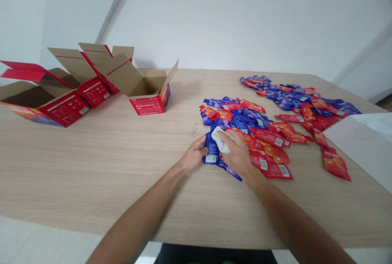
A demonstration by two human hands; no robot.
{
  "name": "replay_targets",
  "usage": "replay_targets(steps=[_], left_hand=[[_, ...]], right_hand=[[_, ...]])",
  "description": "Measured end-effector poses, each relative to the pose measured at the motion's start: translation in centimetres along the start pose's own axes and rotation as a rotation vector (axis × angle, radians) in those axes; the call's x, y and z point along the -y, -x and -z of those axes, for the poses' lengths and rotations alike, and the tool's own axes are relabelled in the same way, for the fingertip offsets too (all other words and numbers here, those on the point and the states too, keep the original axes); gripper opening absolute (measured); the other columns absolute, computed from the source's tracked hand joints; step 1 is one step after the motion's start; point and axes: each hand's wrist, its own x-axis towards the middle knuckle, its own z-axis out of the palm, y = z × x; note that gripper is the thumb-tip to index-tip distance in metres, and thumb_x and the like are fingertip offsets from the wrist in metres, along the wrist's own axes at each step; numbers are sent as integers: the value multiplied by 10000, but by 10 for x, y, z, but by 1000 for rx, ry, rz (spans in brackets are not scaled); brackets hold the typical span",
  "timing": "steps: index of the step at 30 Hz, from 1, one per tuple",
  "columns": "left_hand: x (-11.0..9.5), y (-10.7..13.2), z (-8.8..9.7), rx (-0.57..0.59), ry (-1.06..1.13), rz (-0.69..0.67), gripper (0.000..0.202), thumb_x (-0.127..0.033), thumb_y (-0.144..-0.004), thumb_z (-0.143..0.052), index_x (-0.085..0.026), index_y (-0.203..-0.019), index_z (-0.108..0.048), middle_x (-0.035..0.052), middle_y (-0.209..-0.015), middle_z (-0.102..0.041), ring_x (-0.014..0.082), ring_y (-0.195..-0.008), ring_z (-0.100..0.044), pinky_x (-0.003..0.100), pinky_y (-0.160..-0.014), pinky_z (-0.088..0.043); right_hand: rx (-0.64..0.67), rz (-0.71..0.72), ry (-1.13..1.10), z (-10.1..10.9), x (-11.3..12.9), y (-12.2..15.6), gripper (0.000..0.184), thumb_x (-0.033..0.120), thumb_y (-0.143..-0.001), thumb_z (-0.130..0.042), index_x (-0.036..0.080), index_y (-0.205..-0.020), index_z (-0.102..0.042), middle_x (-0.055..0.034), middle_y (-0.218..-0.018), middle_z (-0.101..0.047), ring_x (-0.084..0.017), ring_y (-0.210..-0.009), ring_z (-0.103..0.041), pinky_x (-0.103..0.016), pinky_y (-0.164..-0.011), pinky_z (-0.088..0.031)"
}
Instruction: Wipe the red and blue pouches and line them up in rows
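Note:
Pinched by its left edge in my left hand [194,154] is a blue pouch [211,149], its printed back and barcode facing up. My right hand [239,154] is closed on a white cloth [221,139], which lies against the upper right part of that pouch. Another blue pouch [229,170] pokes out beneath, between the hands. Just beyond and to the right of my hands spreads a heap of red pouches [271,137] and blue pouches [240,121]. My right fingertips are partly hidden by the cloth.
Open red cartons stand at the left, the nearest to me being a small box [148,105] and a larger box [65,111]. A second pile of pouches [290,96] lies farther back right. A white sheet-like object [364,145] covers the table's [122,174] right edge.

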Motion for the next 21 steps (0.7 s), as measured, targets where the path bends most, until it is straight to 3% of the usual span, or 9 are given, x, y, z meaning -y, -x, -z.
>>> replay_targets(steps=[3,9,11,15,18,21], left_hand=[[3,1,-2,31,25,20,584,-93,-730,-650,-215,-1300,-633,62,-1164,-701,231,-1023,-650,333,-908,-475],[1,-3,-3,-136,111,-21,458,-158,-733,-711,-186,-1190,-687,79,-1077,-721,208,-907,-664,309,-822,-501],[1,-3,-3,-136,146,19,483,-141,-711,-698,-188,-1191,-686,80,-1048,-726,211,-890,-670,323,-825,-507],[0,1,-7,-16,134,130,704,-25,-592,-632,-210,-1271,-645,80,-1087,-720,225,-904,-677,309,-779,-511],[-1,1,-7,19,75,53,802,24,-535,-592,-229,-1296,-614,69,-1162,-697,228,-978,-662,286,-783,-503],[2,-3,0,-37,6,-80,740,9,-573,-598,-208,-1280,-593,67,-1142,-694,203,-966,-654,286,-826,-493]], right_hand=[[-12,2,15,4,-4,1,731,100,-730,-634,285,-1429,-523,-118,-1316,-519,-321,-1201,-504,-473,-1006,-493],[190,77,-28,-1,17,4,772,71,-653,-650,288,-1388,-557,-91,-1298,-563,-302,-1119,-530,-436,-937,-529],[161,52,-40,-1,16,3,735,64,-676,-631,273,-1377,-566,-98,-1285,-560,-297,-1147,-523,-432,-965,-519],[53,-23,-44,0,6,2,695,81,-728,-607,233,-1403,-540,-126,-1267,-538,-297,-1177,-517,-444,-1000,-500],[121,6,-71,-1,9,5,743,87,-687,-636,256,-1403,-537,-112,-1285,-542,-301,-1173,-523,-446,-987,-510],[249,29,-108,-2,18,7,796,65,-620,-648,273,-1382,-555,-92,-1293,-564,-303,-1169,-535,-430,-936,-542]])
